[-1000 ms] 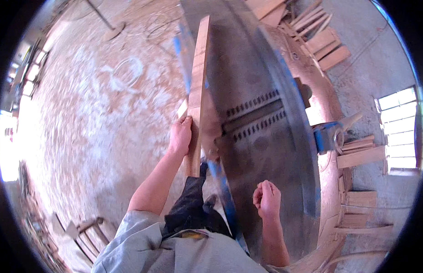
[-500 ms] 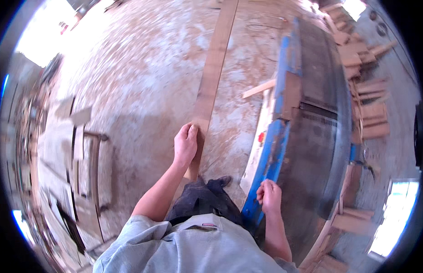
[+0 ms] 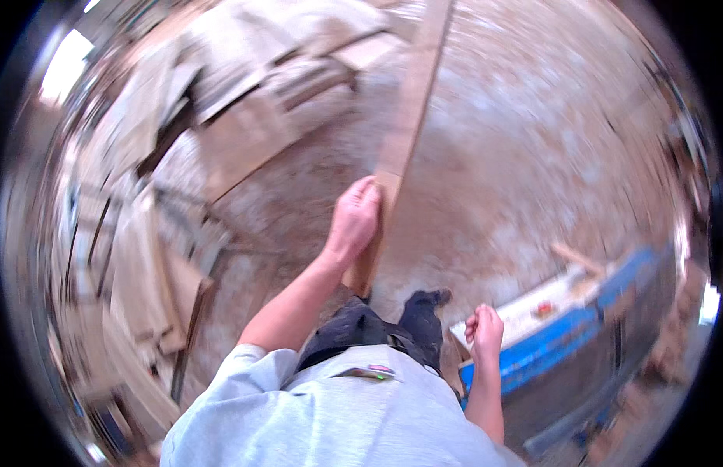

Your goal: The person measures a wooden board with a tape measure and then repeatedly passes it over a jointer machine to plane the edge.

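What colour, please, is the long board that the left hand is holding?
The long board is light brown; it shows best in the head view.

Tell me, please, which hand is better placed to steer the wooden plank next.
Probably the left hand: it holds the wooden plank, while the right hand, loosely curled, is apart from it.

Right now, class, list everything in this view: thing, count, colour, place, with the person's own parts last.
Plank: one, light brown, upper centre to middle
Boards: many, too blurred to count, pale brown, left
Machine: one, blue and dark grey, lower right
Red part: one, red, on the machine's pale panel
Stick: one, brown, by the machine
Floor: one, patchy brown, centre
Bright patches: several, white, near the rim
Shirt: one, light grey, bottom
Trousers: one pair, dark, lower centre
Shoe: one, dark, lower centre
Left hand: one, bare, gripping the plank
Right hand: one, bare, lower right
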`<move>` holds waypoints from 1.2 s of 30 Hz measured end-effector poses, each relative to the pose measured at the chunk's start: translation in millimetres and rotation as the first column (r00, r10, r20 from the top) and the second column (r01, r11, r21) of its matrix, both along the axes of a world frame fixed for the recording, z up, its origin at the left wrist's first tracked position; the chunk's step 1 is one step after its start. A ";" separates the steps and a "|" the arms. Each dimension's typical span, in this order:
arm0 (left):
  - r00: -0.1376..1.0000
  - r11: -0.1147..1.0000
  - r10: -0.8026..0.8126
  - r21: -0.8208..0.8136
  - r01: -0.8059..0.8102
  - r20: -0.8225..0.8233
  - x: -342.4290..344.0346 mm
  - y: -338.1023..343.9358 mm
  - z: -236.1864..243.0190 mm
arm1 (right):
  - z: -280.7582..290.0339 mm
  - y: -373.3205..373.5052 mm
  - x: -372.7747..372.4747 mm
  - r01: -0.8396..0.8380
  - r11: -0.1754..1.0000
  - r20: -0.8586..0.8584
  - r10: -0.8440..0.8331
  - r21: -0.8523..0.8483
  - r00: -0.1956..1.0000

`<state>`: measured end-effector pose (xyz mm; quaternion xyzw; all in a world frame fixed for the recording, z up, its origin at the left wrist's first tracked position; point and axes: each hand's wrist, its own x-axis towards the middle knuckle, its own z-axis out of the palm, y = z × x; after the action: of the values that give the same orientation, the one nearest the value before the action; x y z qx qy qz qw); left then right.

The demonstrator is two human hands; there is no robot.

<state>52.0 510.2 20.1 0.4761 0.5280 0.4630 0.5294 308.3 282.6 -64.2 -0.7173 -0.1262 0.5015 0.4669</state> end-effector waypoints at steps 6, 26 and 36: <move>0.968 0.964 0.251 -0.085 -0.251 -0.004 -150.3 -55.3 -2.6 | -1.7 26.6 -100.6 -0.397 0.916 -0.050 0.395 -0.063 0.918; 0.492 0.515 0.815 -0.008 -0.857 -0.307 -312.6 -275.3 -25.3 | -6.8 36.2 -243.7 -0.884 0.445 0.018 0.894 -0.145 0.447; 0.339 0.415 0.867 0.155 -0.896 -0.364 -452.6 -285.4 -72.2 | 39.2 -12.5 -516.1 -0.992 0.062 0.078 0.994 0.113 0.071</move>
<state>-400.6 224.9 -52.1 0.1771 0.8105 0.5501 0.0952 -207.8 270.1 -25.0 -0.3999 -0.6101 0.6823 0.0484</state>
